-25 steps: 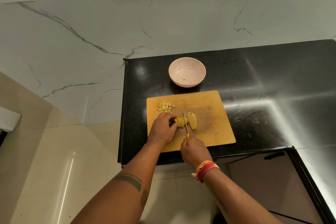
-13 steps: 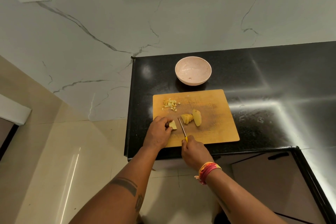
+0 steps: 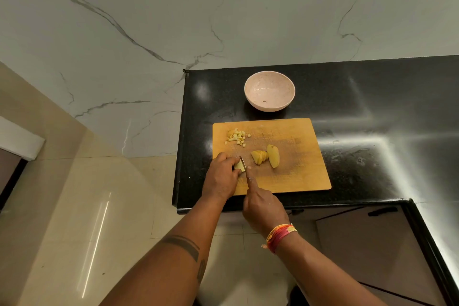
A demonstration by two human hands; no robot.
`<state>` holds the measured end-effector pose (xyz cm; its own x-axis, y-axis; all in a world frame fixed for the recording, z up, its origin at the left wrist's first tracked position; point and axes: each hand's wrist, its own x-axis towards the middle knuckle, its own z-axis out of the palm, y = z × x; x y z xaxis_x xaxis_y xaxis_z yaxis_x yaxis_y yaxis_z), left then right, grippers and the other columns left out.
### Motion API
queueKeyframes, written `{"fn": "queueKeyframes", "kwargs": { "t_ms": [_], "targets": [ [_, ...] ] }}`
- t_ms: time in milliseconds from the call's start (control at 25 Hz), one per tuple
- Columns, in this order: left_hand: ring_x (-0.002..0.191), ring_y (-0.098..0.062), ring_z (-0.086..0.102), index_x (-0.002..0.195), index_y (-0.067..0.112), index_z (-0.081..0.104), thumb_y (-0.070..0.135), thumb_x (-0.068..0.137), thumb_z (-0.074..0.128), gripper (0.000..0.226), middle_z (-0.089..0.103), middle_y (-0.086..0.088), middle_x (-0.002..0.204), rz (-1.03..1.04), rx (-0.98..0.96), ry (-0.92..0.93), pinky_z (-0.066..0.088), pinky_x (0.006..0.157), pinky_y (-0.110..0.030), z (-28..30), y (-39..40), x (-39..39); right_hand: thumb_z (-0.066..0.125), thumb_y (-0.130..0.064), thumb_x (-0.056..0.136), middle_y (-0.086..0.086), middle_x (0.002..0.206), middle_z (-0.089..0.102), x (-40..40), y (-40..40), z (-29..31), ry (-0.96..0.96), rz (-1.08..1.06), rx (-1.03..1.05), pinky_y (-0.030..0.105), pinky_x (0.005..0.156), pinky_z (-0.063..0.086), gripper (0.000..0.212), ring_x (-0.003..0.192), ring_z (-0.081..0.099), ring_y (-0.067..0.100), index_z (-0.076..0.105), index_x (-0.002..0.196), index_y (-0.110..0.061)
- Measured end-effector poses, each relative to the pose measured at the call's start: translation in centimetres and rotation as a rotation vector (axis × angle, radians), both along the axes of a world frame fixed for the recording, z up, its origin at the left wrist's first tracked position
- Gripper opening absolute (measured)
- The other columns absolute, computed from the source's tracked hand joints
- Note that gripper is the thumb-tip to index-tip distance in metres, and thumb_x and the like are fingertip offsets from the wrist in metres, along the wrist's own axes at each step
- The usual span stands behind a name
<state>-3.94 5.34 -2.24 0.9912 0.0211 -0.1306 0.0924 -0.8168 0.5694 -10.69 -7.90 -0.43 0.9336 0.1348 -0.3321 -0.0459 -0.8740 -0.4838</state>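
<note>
Because the next cut turns on how blade and piece lie against each other, the layout matters from the ground up: the black desk point(image 3: 372, 97) carries a wooden cutting board point(image 3: 298, 176) at its near left corner, and a pale, nearly empty bowl point(image 3: 273, 89) stands just beyond the board at 12 o'clock. The left grip point(image 3: 221, 176) rests on the board's 8 o'clock corner, its fingers curled over and pinning a small potato piece point(image 3: 239, 166) to the wood. The right grip point(image 3: 264, 208) comes in from 6 o'clock, closed round the handle of a knife point(image 3: 243, 163), with the forefinger laid straight along the blade's back. Near the board's middle lie a potato half point(image 3: 273, 156) and, touching it on its 9 o'clock side, a fanned stack of slices point(image 3: 259, 156); both are well apart from the blade at its 3 o'clock. The blade's long axis runs from about 5 o'clock to 11 o'clock, and the pinned piece sits directly against its 9 o'clock face, between the steel and the left fingertips. I judge the coming stroke to be a downward press through that piece, so the left fingertips, the nearer of the two hands to the edge, need to stay tucked toward 9 o'clock. A small heap of diced potato point(image 3: 237, 137) waits at the board's 10 o'clock.
</note>
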Motion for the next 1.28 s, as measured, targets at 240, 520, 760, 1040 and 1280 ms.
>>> {"fn": "queueKeyframes", "kwargs": {
  "t_ms": [240, 520, 760, 1040, 1280],
  "targets": [
    [0.117, -0.014, 0.051, 0.135, 0.018, 0.065, 0.023, 0.098, 0.066, 0.037, 0.055, 0.004, 0.128, 0.013, 0.001, -0.014, 0.045, 0.100, -0.027, 0.1, -0.1, -0.2, 0.035, -0.019, 0.103, 0.002, 0.076, 0.057, 0.1, 0.4, 0.0, 0.002, 0.010, -0.046, 0.034, 0.054, 0.049, 0.073, 0.062, 0.055, 0.016, -0.007, 0.162, -0.028],
    [0.113, -0.014, 0.051, 0.134, 0.018, 0.066, 0.024, 0.101, 0.061, 0.034, 0.055, 0.002, 0.124, 0.015, 0.000, -0.011, 0.046, 0.094, -0.025, 0.3, -0.1, -0.2, 0.035, -0.015, 0.102, 0.005, 0.079, 0.056, 0.6, 1.0, 0.2, 0.006, 0.046, -0.088, 0.033, 0.052, 0.040, 0.075, 0.059, 0.049, 0.016, -0.007, 0.163, -0.029],
    [0.117, -0.016, 0.051, 0.135, 0.016, 0.065, 0.023, 0.100, 0.061, 0.035, 0.054, 0.003, 0.126, 0.014, 0.019, 0.002, 0.048, 0.101, -0.030, 0.2, -0.3, -0.2, 0.037, -0.013, 0.102, 0.005, 0.081, 0.053, -0.8, 0.3, -0.1, -0.020, 0.116, -0.179, 0.032, 0.052, 0.040, 0.079, 0.059, 0.051, 0.017, -0.013, 0.162, -0.025],
    [0.120, -0.014, 0.051, 0.135, 0.016, 0.065, 0.022, 0.100, 0.064, 0.036, 0.054, 0.005, 0.128, 0.044, 0.018, -0.011, 0.040, 0.098, -0.021, 0.2, -0.5, -0.3, 0.034, -0.012, 0.101, 0.005, 0.082, 0.056, -3.6, -0.5, -0.4, 0.016, 0.119, -0.184, 0.034, 0.054, 0.048, 0.081, 0.059, 0.052, 0.017, -0.022, 0.158, -0.024],
    [0.122, -0.014, 0.052, 0.135, 0.016, 0.065, 0.023, 0.100, 0.064, 0.036, 0.055, 0.002, 0.133, 0.071, 0.016, -0.009, 0.035, 0.094, -0.018, 0.2, -0.6, -0.5, 0.032, -0.018, 0.102, -0.001, 0.075, 0.054, -4.0, -1.0, 0.1, 0.017, 0.048, -0.082, 0.032, 0.051, 0.046, 0.079, 0.057, 0.052, 0.015, -0.022, 0.159, -0.031]
  ]
}}
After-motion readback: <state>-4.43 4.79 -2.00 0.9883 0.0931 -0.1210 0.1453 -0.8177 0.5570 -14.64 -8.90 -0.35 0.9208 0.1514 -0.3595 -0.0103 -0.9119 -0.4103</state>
